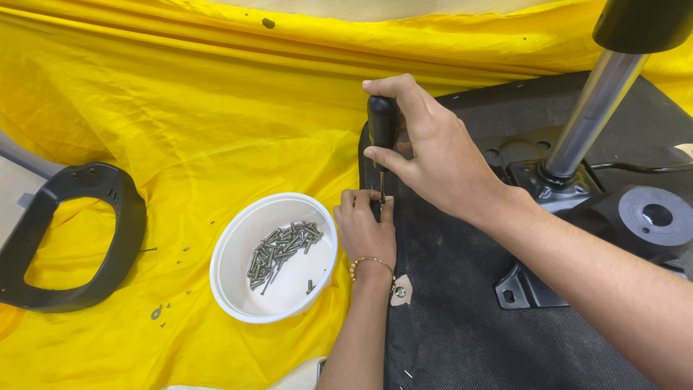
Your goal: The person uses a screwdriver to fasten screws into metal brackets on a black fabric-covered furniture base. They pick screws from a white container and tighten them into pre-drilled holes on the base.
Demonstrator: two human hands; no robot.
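My right hand (426, 148) grips the black handle of a screwdriver (381, 126), held upright with its thin shaft pointing down at the edge of an upturned black chair seat (462, 318). My left hand (367, 227) sits right below, fingertips pinched around the screwdriver tip at the seat's fabric edge; a beaded bracelet is on that wrist. A white bowl (234, 253) holding several grey screws (283, 249) stands just left of my left hand on the yellow cloth (202, 123).
A black chair armrest loop (115, 238) lies at the left. The seat's chrome gas cylinder (593, 108) rises at the upper right from a black metal bracket (527, 285). A round black plastic knob part (653, 217) is at the right. Tiny screws and staples dot the cloth.
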